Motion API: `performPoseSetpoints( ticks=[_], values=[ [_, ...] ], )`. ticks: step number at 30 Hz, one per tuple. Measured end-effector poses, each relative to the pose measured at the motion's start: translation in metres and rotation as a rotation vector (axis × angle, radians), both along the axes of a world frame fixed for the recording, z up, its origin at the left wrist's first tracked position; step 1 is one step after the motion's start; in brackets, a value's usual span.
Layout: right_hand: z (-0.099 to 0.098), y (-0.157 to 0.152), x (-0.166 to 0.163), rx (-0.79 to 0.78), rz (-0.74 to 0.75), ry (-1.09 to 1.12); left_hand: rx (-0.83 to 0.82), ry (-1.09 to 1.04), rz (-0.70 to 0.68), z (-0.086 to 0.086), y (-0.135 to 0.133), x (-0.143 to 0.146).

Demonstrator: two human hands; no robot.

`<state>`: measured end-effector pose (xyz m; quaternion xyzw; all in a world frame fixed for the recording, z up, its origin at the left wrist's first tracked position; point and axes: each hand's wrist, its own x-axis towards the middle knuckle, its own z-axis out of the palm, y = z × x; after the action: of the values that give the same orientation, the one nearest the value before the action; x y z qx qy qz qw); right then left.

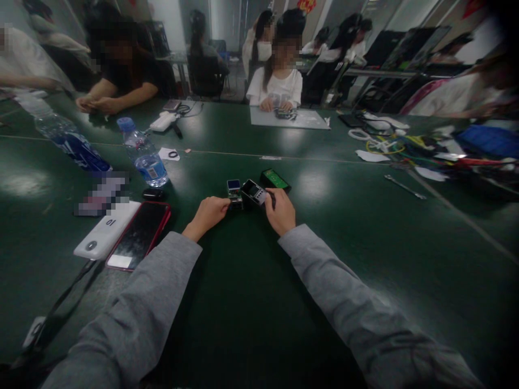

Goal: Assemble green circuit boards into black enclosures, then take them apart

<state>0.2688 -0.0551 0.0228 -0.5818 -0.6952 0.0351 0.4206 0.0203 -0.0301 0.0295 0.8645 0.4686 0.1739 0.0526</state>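
Observation:
My left hand [211, 212] is closed in a pinch on a small electronic module [234, 188] with a little dark-blue screen and light edges. My right hand [281, 209] grips a black and grey device casing [254, 193], tilted, with a dark window and a row of small light marks. The two pieces are close together; whether they touch I cannot tell. Just behind my right hand lies a black case [275, 180] with a green inside face, on the dark green table [251, 302]. My fingertips partly cover both held pieces.
Left of my hands lie a red-edged phone [139, 235], a white power bank [106, 231] and a black oval item [153, 195]. Two bottles, one a clear water bottle [145, 156], stand behind. A wrench [405, 187] and tangled cables [389, 143] lie right. Co-workers sit opposite.

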Motion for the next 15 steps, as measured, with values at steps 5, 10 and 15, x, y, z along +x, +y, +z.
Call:
performPoseSetpoints(
  ticks=[5, 10, 15],
  values=[
    [0.000, 0.001, 0.000, 0.040, 0.061, -0.117, 0.011, -0.008, 0.001, -0.002, 0.000, 0.000],
    [-0.006, -0.002, 0.003, -0.005, 0.063, -0.161, 0.020, 0.005, 0.011, -0.003, 0.001, -0.001],
    [-0.014, -0.038, 0.020, -0.004, 0.100, -0.159, 0.012, -0.003, 0.004, -0.006, 0.003, -0.002]
  ],
)
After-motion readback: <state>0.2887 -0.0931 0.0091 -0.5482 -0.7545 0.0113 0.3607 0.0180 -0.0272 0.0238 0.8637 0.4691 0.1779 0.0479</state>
